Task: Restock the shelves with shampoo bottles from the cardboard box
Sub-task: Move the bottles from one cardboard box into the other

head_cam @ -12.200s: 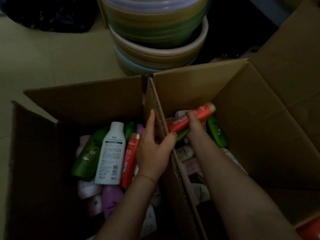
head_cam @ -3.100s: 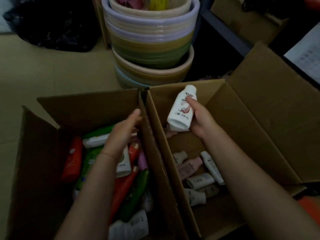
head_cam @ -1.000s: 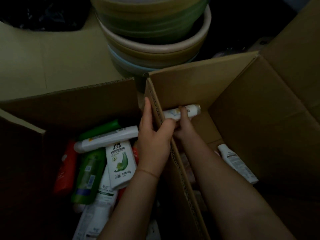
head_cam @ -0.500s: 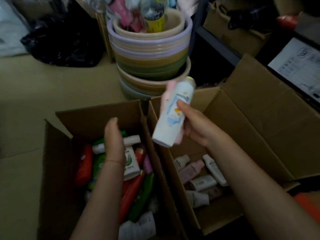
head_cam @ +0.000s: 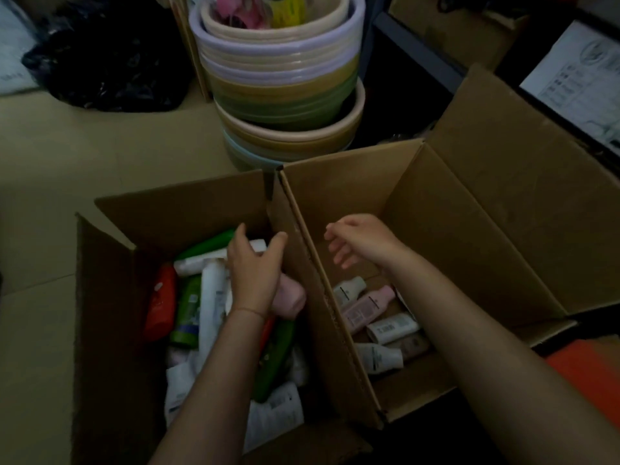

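Head view, dim tan floor (head_cam: 84, 156), two cardboard boxes (head_cam: 110, 330), stacked basins (head_cam: 285, 95), left hand (head_cam: 255, 273) gripping pink bottle (head_cam: 288, 297), right hand (head_cam: 362, 239) loosely spread

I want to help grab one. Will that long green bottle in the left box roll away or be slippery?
The green bottle looks rounded and glossy, so it might be slippery and roll on a flat floor. Here it lies wedged among other bottles under the left hand's arm, so it probably won't roll. It looks like stiff plastic, unlikely to break.

Viewpoint: we look from head height, steeply down, close above the left cardboard box (head_cam: 110, 297).
Facing: forward, toward the stacked basins (head_cam: 281, 95) just beyond that box.
Views: we have only this one.
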Demonstrator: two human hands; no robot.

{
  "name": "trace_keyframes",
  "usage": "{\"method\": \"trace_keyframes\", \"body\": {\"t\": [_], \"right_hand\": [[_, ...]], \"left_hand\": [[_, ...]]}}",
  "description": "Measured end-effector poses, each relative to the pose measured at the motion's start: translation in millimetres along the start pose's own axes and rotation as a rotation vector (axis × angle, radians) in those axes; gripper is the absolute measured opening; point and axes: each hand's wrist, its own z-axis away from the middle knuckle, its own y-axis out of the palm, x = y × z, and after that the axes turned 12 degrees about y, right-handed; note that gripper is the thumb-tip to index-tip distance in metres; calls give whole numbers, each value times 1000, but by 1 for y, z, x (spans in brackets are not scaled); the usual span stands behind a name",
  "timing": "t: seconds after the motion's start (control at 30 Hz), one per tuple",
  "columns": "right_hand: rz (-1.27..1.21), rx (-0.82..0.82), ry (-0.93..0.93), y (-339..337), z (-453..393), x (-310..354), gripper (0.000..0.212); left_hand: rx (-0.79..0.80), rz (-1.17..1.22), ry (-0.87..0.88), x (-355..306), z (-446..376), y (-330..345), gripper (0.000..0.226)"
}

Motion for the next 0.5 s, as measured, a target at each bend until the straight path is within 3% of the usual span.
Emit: {"method": "trace_keyframes", "body": {"t": [0.1, 0.2, 0.27, 0.37, 0.5], "right_hand": [[-4, -132, 84, -9, -39, -16, 22], [132, -122, 221, -8, -82, -36, 22], [383, -54, 267, 0, -105, -50, 24], [723, 94, 294, 12, -145, -88, 57], [559, 80, 292, 33, -157, -132, 42]], "left_hand": [[132, 156, -86, -6, 10, 21, 84], [240, 186, -90, -4, 19, 43, 98], [211, 135, -51, 3, 24, 55, 93], [100, 66, -50, 17, 25, 62, 84], [80, 62, -12, 30, 23, 65, 82]]}}
